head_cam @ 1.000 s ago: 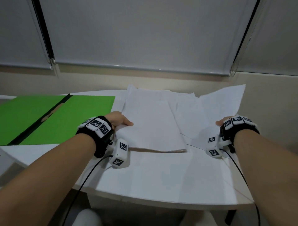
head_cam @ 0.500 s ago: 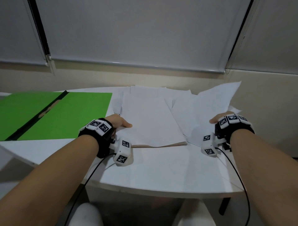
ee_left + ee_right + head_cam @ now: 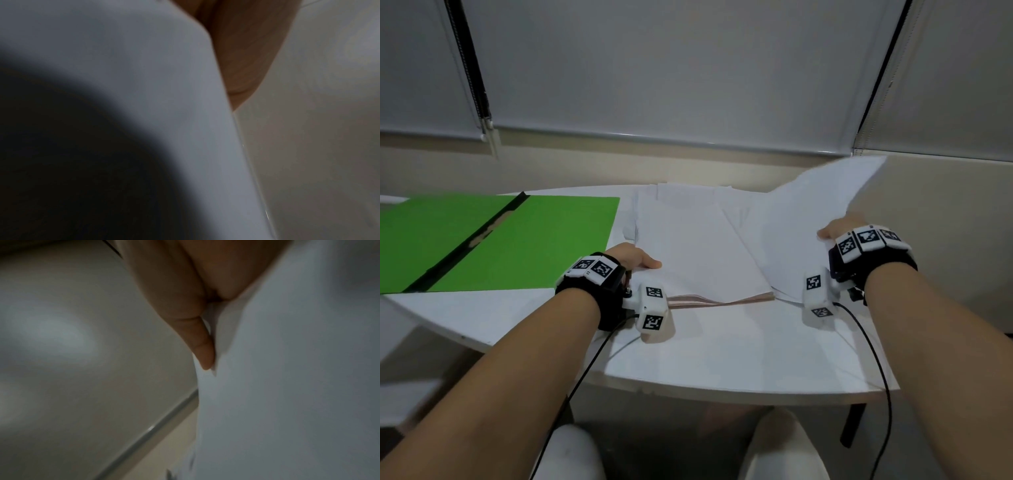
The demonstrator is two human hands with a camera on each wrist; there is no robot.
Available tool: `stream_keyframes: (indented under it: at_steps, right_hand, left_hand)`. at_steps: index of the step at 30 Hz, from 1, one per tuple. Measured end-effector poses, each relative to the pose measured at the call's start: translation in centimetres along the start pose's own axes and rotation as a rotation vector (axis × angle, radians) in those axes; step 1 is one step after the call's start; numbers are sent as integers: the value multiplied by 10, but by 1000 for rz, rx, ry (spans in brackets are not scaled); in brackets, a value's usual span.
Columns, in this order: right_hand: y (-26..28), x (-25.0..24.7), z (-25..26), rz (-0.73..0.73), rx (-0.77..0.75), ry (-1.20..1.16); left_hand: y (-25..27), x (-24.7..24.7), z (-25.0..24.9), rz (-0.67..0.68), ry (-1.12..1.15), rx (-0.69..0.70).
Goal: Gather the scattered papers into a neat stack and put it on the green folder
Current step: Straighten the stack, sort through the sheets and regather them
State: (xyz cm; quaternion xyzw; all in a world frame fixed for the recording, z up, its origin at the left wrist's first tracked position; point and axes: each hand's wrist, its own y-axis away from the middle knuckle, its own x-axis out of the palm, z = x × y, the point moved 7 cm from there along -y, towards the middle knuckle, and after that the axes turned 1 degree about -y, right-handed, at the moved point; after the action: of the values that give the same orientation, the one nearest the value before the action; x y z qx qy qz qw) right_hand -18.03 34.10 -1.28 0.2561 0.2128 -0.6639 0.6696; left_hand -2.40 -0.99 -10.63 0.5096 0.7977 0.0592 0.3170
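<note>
The green folder (image 3: 544, 240) lies open and flat on the left of the white table (image 3: 722, 353). Beside it, loose white papers (image 3: 698, 246) overlap in a rough pile. My left hand (image 3: 635, 260) grips the pile's left edge with the thumb on top, and the pile's near edge is slightly raised. In the left wrist view a finger (image 3: 242, 48) lies against the paper (image 3: 144, 81). My right hand (image 3: 837, 229) pinches the right-hand sheet (image 3: 808, 209), whose far corner is raised off the table. In the right wrist view the fingers (image 3: 185, 308) press on that sheet (image 3: 287, 369).
A wall with closed blinds (image 3: 688, 68) stands right behind the table. The table's curved front edge (image 3: 722, 387) is close to my body. Black cables (image 3: 585, 370) run from both wrists over that edge.
My right hand has lifted the right-hand sheet, and its far corner now stands higher above the table. My left hand stays on the pile's left edge.
</note>
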Motion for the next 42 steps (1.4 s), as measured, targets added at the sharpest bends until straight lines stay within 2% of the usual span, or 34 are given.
stream_keyframes:
  at_steps: [2, 5, 7, 10, 12, 16, 18, 20, 22, 23, 25, 28, 30, 32, 34, 36, 38, 40, 42]
  right_hand:
    - [1, -11, 24, -89, -65, -7]
    - [8, -36, 64, -331, -183, -34]
    - [13, -49, 87, -453, -274, -194]
    - [23, -62, 109, -517, -408, -540]
    - [21, -58, 113, -434, -398, -654]
    - [0, 7, 97, 59, -212, -524]
    - [-15, 39, 78, 182, -117, -442]
    - [2, 57, 67, 190, -84, -158]
    - [20, 69, 54, 186, -139, 342]
    - [29, 74, 48, 169, -171, 530]
    - [35, 81, 40, 173, -185, 661]
    - [30, 87, 32, 249, -148, 715]
    - [28, 88, 31, 240, -164, 714]
    - [31, 92, 34, 216, -202, 730]
    - [36, 105, 42, 253, -268, 776]
    - [43, 118, 48, 306, -311, 774]
    - [45, 125, 46, 374, -270, 695]
    - [47, 124, 47, 440, -212, 456]
    - [38, 112, 43, 371, -170, 406]
  left_hand:
    - [-1, 0, 2, 13, -15, -14]
    - [-27, -3, 11, 10, 2, -18]
    - [-26, -2, 11, 22, -11, -16]
    - [-11, -1, 5, 17, 16, 2]
    - [-9, 2, 6, 38, 33, 4]
    - [-18, -1, 5, 33, 19, 37]
    - [7, 1, -1, 24, -4, 34]
    - [11, -1, -3, -23, -53, 52]
    - [7, -2, -4, -45, -56, 77]
    - [3, -3, -3, -47, 15, 76]
    - [-5, -6, -3, -56, 185, 81]
    - [-3, 3, 2, 70, 346, 10]
    - [5, 12, 0, 188, 364, 17]
    - [10, 16, -1, 227, 320, 34]
    - [11, 16, -3, 223, 291, 40]
    - [19, 13, -9, 192, 169, 51]
    - [18, 1, -10, 80, 19, 84]
    - [18, -15, -12, -4, 5, 124]
    - [26, -31, -6, -4, 25, 107]
